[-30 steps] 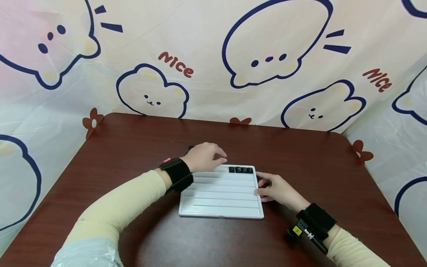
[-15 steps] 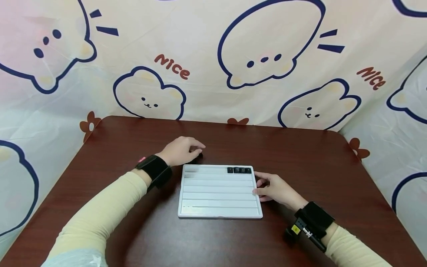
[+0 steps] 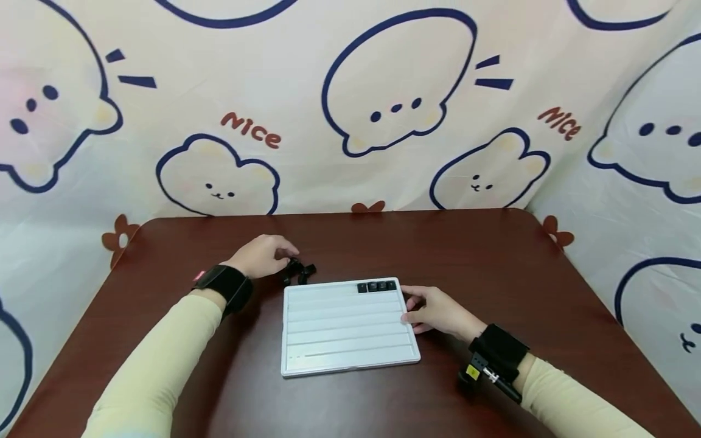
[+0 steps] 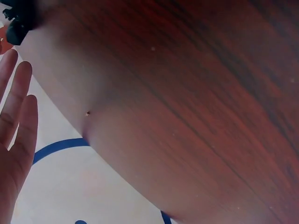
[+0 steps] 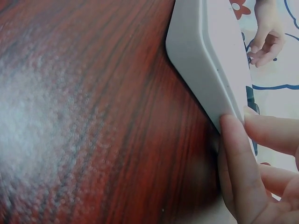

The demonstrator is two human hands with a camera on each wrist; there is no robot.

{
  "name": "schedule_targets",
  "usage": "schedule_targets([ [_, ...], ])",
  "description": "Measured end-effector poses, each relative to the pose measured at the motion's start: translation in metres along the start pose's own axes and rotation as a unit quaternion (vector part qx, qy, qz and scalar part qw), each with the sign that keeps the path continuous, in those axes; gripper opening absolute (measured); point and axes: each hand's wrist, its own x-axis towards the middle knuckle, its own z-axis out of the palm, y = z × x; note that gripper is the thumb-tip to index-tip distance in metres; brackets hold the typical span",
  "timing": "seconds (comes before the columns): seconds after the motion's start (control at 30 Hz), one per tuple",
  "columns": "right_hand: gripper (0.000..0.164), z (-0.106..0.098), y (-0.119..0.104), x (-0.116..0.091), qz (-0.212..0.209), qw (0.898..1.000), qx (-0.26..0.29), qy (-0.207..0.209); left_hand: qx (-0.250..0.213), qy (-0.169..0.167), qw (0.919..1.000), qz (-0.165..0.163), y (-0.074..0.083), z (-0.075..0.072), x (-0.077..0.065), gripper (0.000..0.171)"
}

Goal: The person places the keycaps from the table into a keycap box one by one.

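A flat white tray (image 3: 350,328) with raised ridges lies on the table, a short row of black keycaps (image 3: 376,286) at its top right corner. My right hand (image 3: 435,313) holds the tray's right edge, with thumb and fingertips against the rim in the right wrist view. Beyond the tray's top left corner sits a small heap of loose black keycaps (image 3: 298,271). My left hand (image 3: 263,257) hovers at this heap, thumb and index finger apart. In the left wrist view its fingers (image 4: 23,126) are extended near the dark pieces, and nothing shows in them.
The dark red-brown wooden table (image 3: 230,389) reaches back to a cartoon-printed cloth (image 3: 306,79) that hangs behind and at both sides. Each wrist wears a black strap (image 3: 498,353), the right one with a small device on it.
My left hand has moved left from over the tray to the keycap heap, which now shows. My right hand stays on the tray edge. The head view has shifted, and the tray appears slightly turned.
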Motion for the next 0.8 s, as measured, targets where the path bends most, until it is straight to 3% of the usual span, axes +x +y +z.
schedule_targets([
  [0.1,0.07,0.003,-0.004,0.003,0.0,1.0,-0.005,-0.009,0.004,0.001,0.9998,-0.017,-0.005,0.003,-0.004,0.023],
  [0.37,0.07,-0.001,-0.004,0.005,0.009,1.0,-0.003,0.001,0.042,-0.002,0.9987,-0.027,0.001,0.002,0.008,0.02],
  [0.8,0.071,0.004,-0.003,0.004,0.012,1.0,-0.001,-0.006,0.041,-0.008,0.9964,-0.073,0.0,0.009,0.006,0.025],
])
